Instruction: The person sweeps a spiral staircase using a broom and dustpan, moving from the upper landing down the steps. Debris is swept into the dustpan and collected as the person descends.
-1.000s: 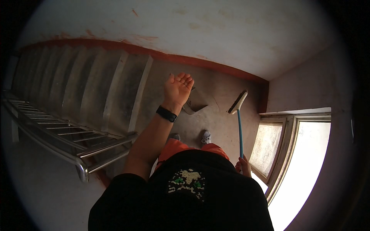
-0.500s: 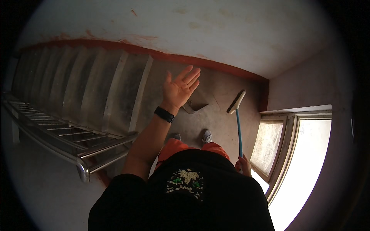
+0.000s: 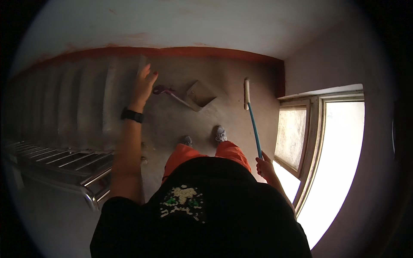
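My left hand (image 3: 143,88), a dark watch on its wrist, is raised in the air at centre-left. It holds nothing, and its fingers are apart. Just right of it in the picture is the purple handle end of a dustpan (image 3: 192,105), whose pale, wide pan lies on the floor beyond my feet. My right hand (image 3: 264,167) is closed around the upper part of a broom's blue stick (image 3: 254,129). The broom's pale head (image 3: 247,93) is on the right side of the floor, beside the dustpan.
Concrete stairs (image 3: 92,96) run off to the left, with a metal railing (image 3: 88,193) along their near side. A wall with a red-brown base band (image 3: 189,52) stands ahead. An open window (image 3: 297,133) lets in bright light at the right.
My left hand has swung left, uncovering the dustpan and its handle. The broom head has turned and shifted left in view, its stick still in my right hand. The view has shifted too.
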The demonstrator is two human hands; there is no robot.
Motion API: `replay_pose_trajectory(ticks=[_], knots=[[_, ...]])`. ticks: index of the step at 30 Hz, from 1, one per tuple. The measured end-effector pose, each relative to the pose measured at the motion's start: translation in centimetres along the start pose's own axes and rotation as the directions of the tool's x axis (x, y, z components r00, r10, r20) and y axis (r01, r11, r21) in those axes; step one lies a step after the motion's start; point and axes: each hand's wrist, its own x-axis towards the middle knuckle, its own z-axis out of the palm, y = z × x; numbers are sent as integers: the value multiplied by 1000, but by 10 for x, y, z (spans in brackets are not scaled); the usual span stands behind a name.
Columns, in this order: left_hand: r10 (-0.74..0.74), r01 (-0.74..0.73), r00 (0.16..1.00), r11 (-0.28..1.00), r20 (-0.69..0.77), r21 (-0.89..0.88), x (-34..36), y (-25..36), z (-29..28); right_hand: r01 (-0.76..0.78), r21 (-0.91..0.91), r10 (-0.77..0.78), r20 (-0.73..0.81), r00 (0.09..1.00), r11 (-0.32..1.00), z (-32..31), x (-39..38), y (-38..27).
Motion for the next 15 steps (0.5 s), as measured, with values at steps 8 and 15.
replay_pose_trajectory(ticks=[8,15], knots=[[-563,808,589,440,580,-393,-6,-11,26,97,-313,-138,-111,984,945,-39,89,-23],[-645,848,455,102,614,-521,-10,-60,78,155,-488,-293,-220,930,859,-63,200,-105]])
